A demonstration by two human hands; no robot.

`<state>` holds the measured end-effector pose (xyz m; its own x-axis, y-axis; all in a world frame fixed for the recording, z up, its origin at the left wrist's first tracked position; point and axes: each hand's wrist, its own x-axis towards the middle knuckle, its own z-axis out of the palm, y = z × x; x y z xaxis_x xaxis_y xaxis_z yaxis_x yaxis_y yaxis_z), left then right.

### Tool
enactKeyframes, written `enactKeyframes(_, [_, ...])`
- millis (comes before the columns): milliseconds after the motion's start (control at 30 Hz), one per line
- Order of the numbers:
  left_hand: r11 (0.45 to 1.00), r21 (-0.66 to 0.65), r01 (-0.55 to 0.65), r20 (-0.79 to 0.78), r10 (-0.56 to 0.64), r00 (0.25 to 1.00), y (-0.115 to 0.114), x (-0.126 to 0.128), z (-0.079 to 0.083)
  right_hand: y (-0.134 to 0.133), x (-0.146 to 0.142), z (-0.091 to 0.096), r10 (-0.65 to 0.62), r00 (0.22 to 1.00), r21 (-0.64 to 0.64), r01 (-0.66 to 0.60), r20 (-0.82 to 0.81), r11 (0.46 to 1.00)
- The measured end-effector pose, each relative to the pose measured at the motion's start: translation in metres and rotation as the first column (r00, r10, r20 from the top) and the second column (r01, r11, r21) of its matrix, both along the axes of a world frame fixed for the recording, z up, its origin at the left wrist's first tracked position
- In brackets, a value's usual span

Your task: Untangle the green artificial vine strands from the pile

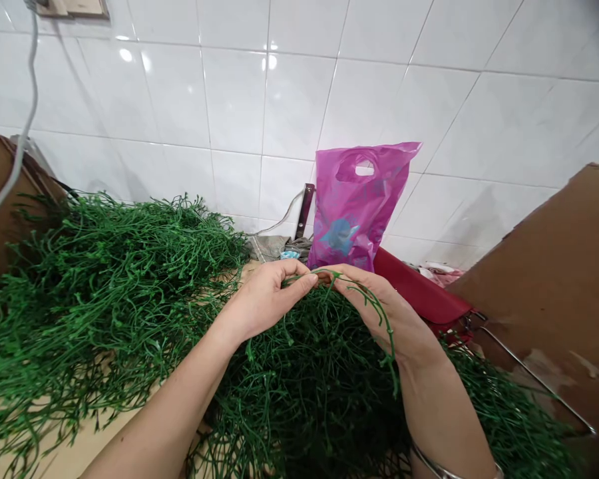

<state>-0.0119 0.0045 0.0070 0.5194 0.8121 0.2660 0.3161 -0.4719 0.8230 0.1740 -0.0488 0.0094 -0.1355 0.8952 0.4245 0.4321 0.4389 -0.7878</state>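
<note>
A thin green plastic plant stem (388,327) with small side shoots runs between my two hands and hangs down over my right wrist. My left hand (272,296) pinches one part of it between thumb and forefinger. Close beside it, my right hand (362,293) is closed on the same stem, its fingertips partly hidden behind the stem and the hand itself. Below both hands lies a thick heap of similar green stems (299,386).
Another pile of green stems (124,266) spreads to the left over brown cardboard (94,432). A purple plastic bag (362,206) stands against the white tiled wall (239,100). A red bag (419,286) and a cardboard box (554,266) are at right. A grey cable (27,126) hangs at left.
</note>
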Motion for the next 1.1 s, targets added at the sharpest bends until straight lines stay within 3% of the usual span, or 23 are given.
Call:
enactKeyframes(133, [0.998,0.050,-0.031,-0.013,0.032,0.999,-0.002,0.001,0.000,0.003,0.001,-0.005,0.096,0.994,-0.086,-0.100,-0.047,0.991])
enactKeyframes(367, [0.993,0.081,-0.085,-0.140,0.096,0.986,-0.005,0.000,0.003,0.001,0.002,-0.004,0.030,0.994,-0.178,-0.049,-0.104,0.983])
enactKeyframes(500, [0.997,-0.028,0.073,-0.155,-0.077,0.985,-0.003,-0.002,0.004,0.002,0.001,-0.006,-0.011,0.981,-0.225,-0.033,-0.192,0.974])
enactKeyframes(600, [0.977,-0.105,0.185,-0.133,-0.198,0.971,0.000,-0.003,0.004,0.006,-0.001,-0.012,-0.022,0.985,-0.240,-0.020,-0.171,0.970])
enactKeyframes(767, [0.973,-0.110,0.205,-0.040,-0.211,0.977,0.005,-0.006,0.002,0.009,-0.001,-0.016,-0.027,0.995,-0.176,0.010,-0.093,0.984])
enactKeyframes(933, [0.977,-0.096,0.192,-0.077,-0.199,0.977,0.008,-0.008,0.001,0.002,0.007,-0.008,0.028,0.999,-0.123,-0.024,0.035,0.992])
enactKeyframes(1100, [0.981,-0.088,0.171,-0.102,-0.180,0.978,0.008,-0.007,0.001,0.002,0.007,-0.007,0.065,0.997,-0.190,-0.071,-0.039,0.979])
